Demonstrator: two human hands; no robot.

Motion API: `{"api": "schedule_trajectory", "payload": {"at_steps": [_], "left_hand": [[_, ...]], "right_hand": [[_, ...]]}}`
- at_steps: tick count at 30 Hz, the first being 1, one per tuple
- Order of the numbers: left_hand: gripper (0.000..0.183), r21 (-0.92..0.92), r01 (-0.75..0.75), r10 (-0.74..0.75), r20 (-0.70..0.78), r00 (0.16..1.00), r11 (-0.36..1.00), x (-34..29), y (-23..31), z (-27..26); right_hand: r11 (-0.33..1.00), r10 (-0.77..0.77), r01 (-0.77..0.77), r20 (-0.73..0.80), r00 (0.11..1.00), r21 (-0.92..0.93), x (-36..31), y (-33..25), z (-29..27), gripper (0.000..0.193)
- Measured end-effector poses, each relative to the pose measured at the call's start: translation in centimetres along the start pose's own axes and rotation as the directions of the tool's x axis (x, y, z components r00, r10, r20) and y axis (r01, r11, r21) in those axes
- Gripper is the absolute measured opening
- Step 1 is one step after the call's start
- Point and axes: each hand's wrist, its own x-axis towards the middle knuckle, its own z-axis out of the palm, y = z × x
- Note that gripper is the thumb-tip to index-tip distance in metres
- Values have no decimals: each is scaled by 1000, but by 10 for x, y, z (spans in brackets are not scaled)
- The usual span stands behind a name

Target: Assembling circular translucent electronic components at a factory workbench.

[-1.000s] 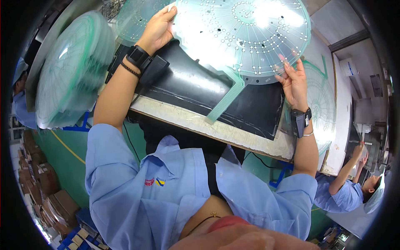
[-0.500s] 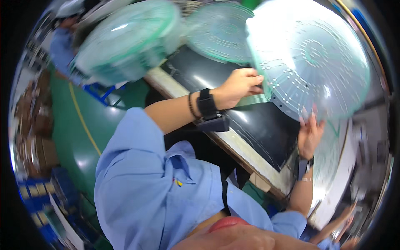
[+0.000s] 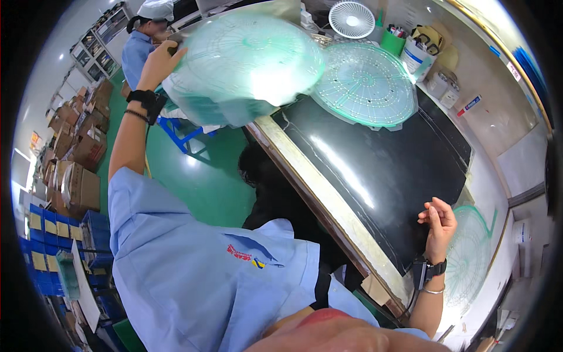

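My left hand (image 3: 161, 64) reaches to the far left, its fingers bent onto the edge of a large round translucent green-tinted sheet (image 3: 252, 53). This sheet lies over a thick pile of similar sheets, and its outline is smeared by motion. The left fingertips are partly hidden beside a small dark patch. My right hand (image 3: 438, 229) hovers over the right end of the black tabletop (image 3: 375, 170), fingers loosely curled and holding nothing. Just right of it lies another round translucent sheet (image 3: 469, 252). One more round sheet (image 3: 366, 85), with rings and spokes of small dots, rests on the tabletop's far end.
A white fan (image 3: 352, 20), a green pen cup (image 3: 394, 42) and a white tub (image 3: 416, 58) stand at the back. A person (image 3: 139, 50) in blue works far left. Cartons (image 3: 82, 188) and blue bins (image 3: 50, 234) line the left side.
Half a second ago both hands held a round sheet at the right; it is no longer between them. My left hand has swung far left to the pile. The right hand has dropped lower.
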Motion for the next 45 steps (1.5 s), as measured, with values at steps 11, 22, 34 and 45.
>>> {"api": "schedule_trajectory", "payload": {"at_steps": [11, 22, 34, 45], "left_hand": [[83, 117, -224, 121, 565, 816, 968, -73, 101, 1], [88, -233, -326, 400, 557, 727, 916, -36, 27, 18], [61, -977, -106, 964, 158, 212, 183, -138, 394, 35], [79, -440, 773, 887, 295, -355, 456, -120, 465, 86]], "right_hand": [[704, 7, 162, 236, 972, -691, -5, -61, -8, 26], [-169, 466, -172, -233, 853, -971, -179, -103, -26, 91], [-155, 235, -20, -57, 970, -988, -169, -117, -49, 84], [336, 13, 13, 19, 1000, -942, -173, -143, -15, 47]]}}
